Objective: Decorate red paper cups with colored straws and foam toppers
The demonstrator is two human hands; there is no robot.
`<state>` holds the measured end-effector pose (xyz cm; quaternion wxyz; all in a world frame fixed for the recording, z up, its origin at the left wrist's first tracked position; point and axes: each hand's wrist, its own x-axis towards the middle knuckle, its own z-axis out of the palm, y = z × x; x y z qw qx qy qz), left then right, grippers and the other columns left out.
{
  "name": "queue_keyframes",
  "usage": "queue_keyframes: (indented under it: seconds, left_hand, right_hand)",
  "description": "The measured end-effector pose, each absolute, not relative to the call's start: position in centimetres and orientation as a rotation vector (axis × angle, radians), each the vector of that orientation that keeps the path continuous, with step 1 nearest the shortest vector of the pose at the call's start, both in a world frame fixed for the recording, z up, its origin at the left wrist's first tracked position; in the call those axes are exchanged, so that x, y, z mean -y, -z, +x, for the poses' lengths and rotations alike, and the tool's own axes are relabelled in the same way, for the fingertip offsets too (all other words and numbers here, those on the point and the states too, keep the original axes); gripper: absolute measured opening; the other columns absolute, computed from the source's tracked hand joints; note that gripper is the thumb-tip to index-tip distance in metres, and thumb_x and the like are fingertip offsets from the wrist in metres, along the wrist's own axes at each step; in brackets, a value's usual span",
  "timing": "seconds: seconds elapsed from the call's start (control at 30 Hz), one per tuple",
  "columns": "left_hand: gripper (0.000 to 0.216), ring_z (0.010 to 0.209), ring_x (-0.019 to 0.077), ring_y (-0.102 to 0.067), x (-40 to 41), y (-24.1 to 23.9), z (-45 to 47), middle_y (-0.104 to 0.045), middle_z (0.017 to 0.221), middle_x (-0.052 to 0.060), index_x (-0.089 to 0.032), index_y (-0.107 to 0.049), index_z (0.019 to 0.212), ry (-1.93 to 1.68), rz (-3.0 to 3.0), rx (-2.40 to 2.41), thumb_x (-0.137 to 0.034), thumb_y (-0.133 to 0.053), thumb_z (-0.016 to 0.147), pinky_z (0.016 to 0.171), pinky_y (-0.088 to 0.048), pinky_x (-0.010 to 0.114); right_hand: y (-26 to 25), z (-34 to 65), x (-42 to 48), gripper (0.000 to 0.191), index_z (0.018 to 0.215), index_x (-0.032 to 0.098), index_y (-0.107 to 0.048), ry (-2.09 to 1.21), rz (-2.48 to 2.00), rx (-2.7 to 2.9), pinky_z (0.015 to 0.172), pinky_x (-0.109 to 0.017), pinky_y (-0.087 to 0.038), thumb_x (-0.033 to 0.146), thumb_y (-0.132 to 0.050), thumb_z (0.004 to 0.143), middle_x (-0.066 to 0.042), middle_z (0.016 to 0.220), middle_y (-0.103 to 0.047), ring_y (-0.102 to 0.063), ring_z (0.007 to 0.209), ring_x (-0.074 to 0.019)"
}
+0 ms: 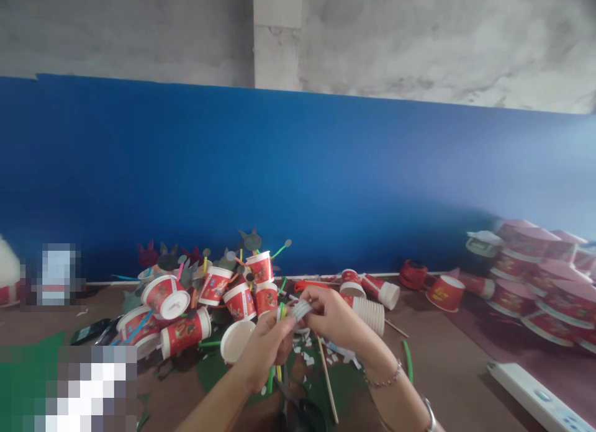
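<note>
My left hand [265, 342] and my right hand [328, 314] meet over the middle of the table. Between their fingertips is a small pale grey-white piece with stripes [300, 309]; its exact kind is unclear. Both hands are closed in a pinch on it. Something thin, green and yellow [282, 311] shows at the fingers of my left hand. Just left of that hand an open white paper cup [236, 340] lies tilted. Below the hands are dark-handled scissors [298, 412], and a thin wooden stick [328, 382] lies beside them among white paper scraps [307, 359].
Red paper cups with straw arms and paper animal heads [251, 239] are heaped at left. Stacked cups [370, 315] lie behind my right forearm. Red paper bowls [512, 295] are piled at right, near a white power strip [540, 395]. A blue wall panel [298, 184] stands behind.
</note>
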<state>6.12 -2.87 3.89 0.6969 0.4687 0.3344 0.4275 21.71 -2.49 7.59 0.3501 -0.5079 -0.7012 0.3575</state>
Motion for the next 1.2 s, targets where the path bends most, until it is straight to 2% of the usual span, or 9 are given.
queue_keyframes:
  seconds: [0.13, 0.3, 0.47, 0.67, 0.97, 1.2]
  left_hand:
    - [0.04, 0.035, 0.0023, -0.015, 2.97, -3.65, 6.2, -0.026, 0.037, -0.014, -0.021, -0.041, 0.063, -0.984, 1.012, -0.756, -0.049, -0.069, 0.063, 0.036, -0.01, 0.016]
    - [0.033, 0.035, 0.0029, -0.017, 2.99, -3.57, 6.23, -0.028, 0.037, -0.013, -0.019, -0.049, 0.067, -0.971, 1.03, -0.787, -0.047, -0.068, 0.064, 0.037, -0.011, 0.018]
    - [0.039, 0.034, 0.0024, -0.015, 3.04, -3.87, 6.31, -0.027, 0.036, -0.013, -0.022, -0.038, 0.059, -0.965, 1.012, -0.785, -0.045, -0.069, 0.063, 0.036, -0.009, 0.018]
    - [0.041, 0.032, 0.002, -0.015, 3.03, -4.08, 6.39, -0.026, 0.033, -0.013, -0.022, -0.036, 0.057, -0.963, 1.027, -0.788, -0.047, -0.068, 0.061, 0.035, -0.009, 0.018]
    - [0.038, 0.03, 0.0023, -0.016, 2.93, -4.18, 6.28, -0.028, 0.031, -0.013, -0.021, -0.043, 0.061, -0.963, 1.065, -0.837, -0.051, -0.066, 0.065, 0.034, -0.009, 0.018]
    - [0.044, 0.033, 0.0024, -0.014, 2.73, -4.04, 6.35, -0.026, 0.037, -0.014, -0.021, -0.044, 0.065, -0.885, 1.005, -0.913, -0.06, -0.066, 0.063, 0.034, -0.006, 0.017]
  right_hand:
    - [-7.69, 21.81, 2.55, 0.009, 0.076, 0.018, -0.055, -0.981, -1.307, 1.8, 0.042, -0.017, -0.024, 0.017, -0.056, 0.066, 0.007, 0.053, -0.047, -0.036, 0.047, -0.0066]
    - [-7.67, 21.86, 2.6, 0.014, 0.076, 0.018, -0.056, -0.889, -1.315, 1.855, 0.044, -0.018, -0.024, 0.012, -0.055, 0.064, 0.007, 0.055, -0.05, -0.037, 0.048, -0.0066]
    - [-7.6, 21.77, 2.62, 0.017, 0.077, 0.018, -0.057, -0.871, -1.309, 1.865, 0.045, -0.018, -0.026, 0.01, -0.053, 0.063, 0.006, 0.057, -0.051, -0.039, 0.05, -0.0075]
    - [-7.56, 21.68, 2.75, 0.018, 0.077, 0.018, -0.057, -0.854, -1.311, 1.866, 0.046, -0.018, -0.025, 0.009, -0.053, 0.062, 0.006, 0.057, -0.051, -0.039, 0.051, -0.0075]
    - [-7.71, 21.48, 2.78, 0.013, 0.071, 0.019, -0.055, -0.763, -1.355, 1.909, 0.044, -0.019, -0.024, 0.009, -0.053, 0.063, 0.008, 0.05, -0.045, -0.038, 0.047, -0.0072]
    - [-7.78, 21.54, 2.82, 0.012, 0.072, 0.019, -0.057, -0.672, -1.425, 1.99, 0.048, -0.021, -0.028, 0.009, -0.052, 0.066, 0.005, 0.054, -0.051, -0.044, 0.051, -0.0093]
